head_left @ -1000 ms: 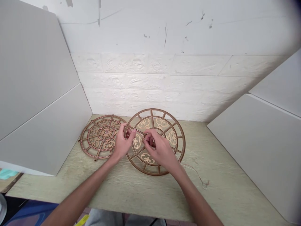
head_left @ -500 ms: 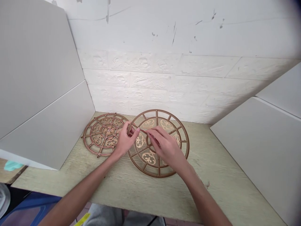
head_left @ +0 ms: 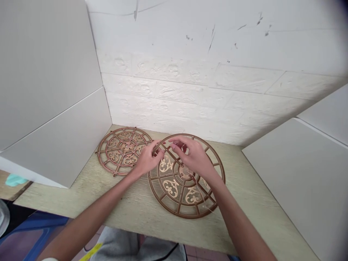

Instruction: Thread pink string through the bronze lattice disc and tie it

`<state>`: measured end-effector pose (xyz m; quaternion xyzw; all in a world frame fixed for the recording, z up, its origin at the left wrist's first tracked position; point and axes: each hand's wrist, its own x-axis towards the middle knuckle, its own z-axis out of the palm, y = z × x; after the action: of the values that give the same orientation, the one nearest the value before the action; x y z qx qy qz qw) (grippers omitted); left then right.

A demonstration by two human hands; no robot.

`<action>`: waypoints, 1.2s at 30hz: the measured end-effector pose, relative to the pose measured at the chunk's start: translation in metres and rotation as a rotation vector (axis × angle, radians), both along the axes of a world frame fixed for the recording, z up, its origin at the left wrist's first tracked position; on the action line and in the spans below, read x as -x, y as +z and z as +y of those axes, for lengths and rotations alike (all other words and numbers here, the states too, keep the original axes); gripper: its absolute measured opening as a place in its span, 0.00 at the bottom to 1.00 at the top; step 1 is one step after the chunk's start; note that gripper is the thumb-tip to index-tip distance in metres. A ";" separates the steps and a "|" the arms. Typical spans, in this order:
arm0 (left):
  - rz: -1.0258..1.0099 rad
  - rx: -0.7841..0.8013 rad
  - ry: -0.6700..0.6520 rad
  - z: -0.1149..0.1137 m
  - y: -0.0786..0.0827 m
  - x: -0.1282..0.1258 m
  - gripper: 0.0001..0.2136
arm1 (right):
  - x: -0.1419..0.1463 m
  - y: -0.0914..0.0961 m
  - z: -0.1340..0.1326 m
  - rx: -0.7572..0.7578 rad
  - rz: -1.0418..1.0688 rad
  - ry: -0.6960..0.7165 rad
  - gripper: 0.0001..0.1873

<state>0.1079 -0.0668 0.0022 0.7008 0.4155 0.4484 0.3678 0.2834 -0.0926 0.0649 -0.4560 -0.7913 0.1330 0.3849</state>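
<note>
1. 2 round copper-brown grilles lay flat on a pale wooden table (head_left: 152,217) in the head view: the larger grille (head_left: 176,188) at centre, the smaller grille (head_left: 123,150) just beside it, to the left.
2. The left hand (head_left: 146,161) rested at the larger grille's upper-left rim with its fingertips pressed together; what they pinched could not be told.
3. The right hand (head_left: 194,157) hovered over its far half, pinching a thin wire (head_left: 202,195) that trailed across it.

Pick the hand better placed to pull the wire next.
Right, likely: the right hand pinches at the far rim of the big frame, the wire trailing below its wrist; the left hand rests on its left rim.
</note>
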 end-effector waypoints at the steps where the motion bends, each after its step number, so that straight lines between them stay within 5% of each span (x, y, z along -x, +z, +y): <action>1: 0.019 0.007 -0.002 0.000 0.000 0.000 0.18 | -0.001 0.001 0.002 0.006 -0.025 -0.008 0.08; 15: 0.038 0.054 -0.036 -0.001 0.001 -0.001 0.24 | 0.004 0.009 0.004 0.116 -0.086 0.077 0.08; 36: 0.113 0.000 0.011 -0.001 0.001 -0.002 0.19 | 0.006 0.010 0.021 0.396 0.082 0.297 0.11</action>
<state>0.1103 -0.0677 0.0032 0.7227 0.4392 0.4104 0.3412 0.2770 -0.0720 0.0746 -0.3955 -0.7919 0.3587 0.2962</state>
